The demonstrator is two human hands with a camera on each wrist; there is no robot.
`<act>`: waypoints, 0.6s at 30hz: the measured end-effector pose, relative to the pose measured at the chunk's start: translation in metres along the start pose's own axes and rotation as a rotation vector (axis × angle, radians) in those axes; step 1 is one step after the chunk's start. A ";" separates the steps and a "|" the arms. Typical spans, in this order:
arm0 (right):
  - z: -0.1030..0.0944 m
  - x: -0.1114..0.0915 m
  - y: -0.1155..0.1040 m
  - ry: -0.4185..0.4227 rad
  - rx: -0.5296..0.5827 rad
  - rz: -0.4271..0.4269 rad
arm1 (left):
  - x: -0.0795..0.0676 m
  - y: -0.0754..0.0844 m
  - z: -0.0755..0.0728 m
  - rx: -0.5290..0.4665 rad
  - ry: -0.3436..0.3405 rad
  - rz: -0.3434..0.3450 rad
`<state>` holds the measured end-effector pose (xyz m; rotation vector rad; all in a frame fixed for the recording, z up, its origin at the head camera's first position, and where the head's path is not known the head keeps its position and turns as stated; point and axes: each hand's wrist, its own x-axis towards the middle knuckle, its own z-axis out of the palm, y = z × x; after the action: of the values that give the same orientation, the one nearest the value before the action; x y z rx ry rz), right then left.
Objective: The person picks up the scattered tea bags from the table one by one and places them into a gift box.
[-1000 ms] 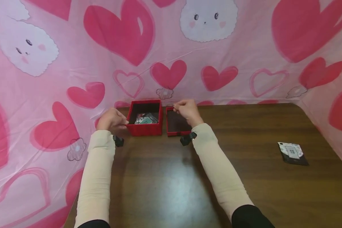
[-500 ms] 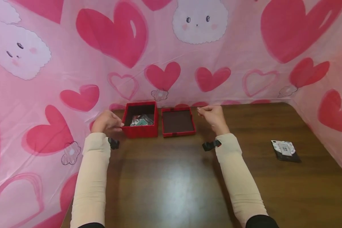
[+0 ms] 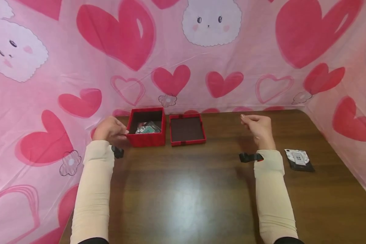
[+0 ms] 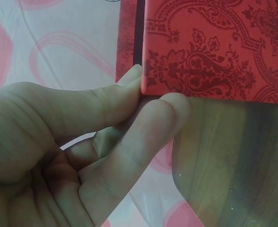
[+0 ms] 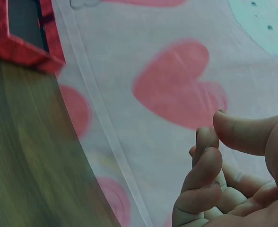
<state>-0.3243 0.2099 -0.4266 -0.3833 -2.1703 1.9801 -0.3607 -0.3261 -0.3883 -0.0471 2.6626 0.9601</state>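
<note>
At the back left, my left hand [image 3: 109, 130] holds the near left corner of a red box [image 3: 146, 140]. In the left wrist view, thumb and fingers meet at the edge of the box's patterned red wall [image 4: 214, 52]. Inside the box lie small clear packets [image 3: 147, 128], partly hidden by its front wall. My right hand [image 3: 259, 128] hovers over the back right of the table, its fingers loosely curled. The right wrist view shows the thumb close to the index fingertip of that hand [image 5: 224, 175], with nothing visible between them.
Beside the box lies its shallow red lid [image 3: 187, 141], dark inside face up. A black and white packet [image 3: 299, 159] lies flat on the wooden table [image 3: 183, 189], to the right. Pink heart-print cloth [image 3: 198, 67] hangs along the back and sides.
My right hand has moved right, from over the red lid to near the black and white packet. The left hand stays at the box's corner. The whole head view has shifted slightly.
</note>
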 end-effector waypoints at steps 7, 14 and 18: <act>-0.058 -0.005 0.011 0.125 0.104 0.139 | -0.002 -0.002 0.001 -0.049 0.003 -0.008; -0.109 -0.011 0.025 0.192 0.178 0.203 | -0.004 -0.004 0.001 -0.074 0.014 -0.020; -0.138 -0.019 0.030 0.220 0.260 0.250 | -0.002 -0.004 0.000 -0.117 0.004 -0.035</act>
<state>-0.2627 0.3378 -0.4426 -0.8201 -1.7776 2.1917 -0.3588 -0.3294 -0.3897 -0.1216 2.5980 1.1045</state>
